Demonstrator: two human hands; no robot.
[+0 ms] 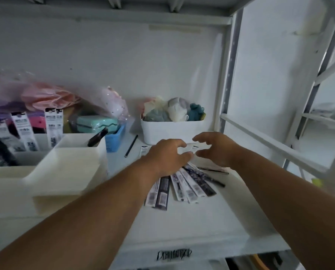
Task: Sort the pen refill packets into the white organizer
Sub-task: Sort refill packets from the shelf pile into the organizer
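Both arms reach in over the white shelf [211, 215]. The left hand [167, 155] lies palm down on the far end of a fan of packets [182, 187] spread flat near the middle of the shelf, its fingers curled; whether it is actually gripping one I cannot tell, since the hand hides what is under it. The right hand [214, 148] hovers just beside it, fingers spread and bent, holding nothing that I can see. Between and beyond the two hands, more white packets [144, 150] lie flat, partly hidden.

The organizer [51, 168] stands at the left side of the shelf, stepped, with several compartments. Its rear compartments already hold upright packets [25, 131], leaning a little. A dark item [97, 137] leans in the right rear compartment.

Behind the organizer sit a blue bin [114, 140] and a heap of pink and clear plastic bags [45, 94]. Toward the back edge, just beyond the hands, stands a white tub [170, 131] full of soft coloured things. A loose black pen [131, 146] lies between the bin and the tub, and two more thin dark sticks [215, 176] lie to the right of the fan.
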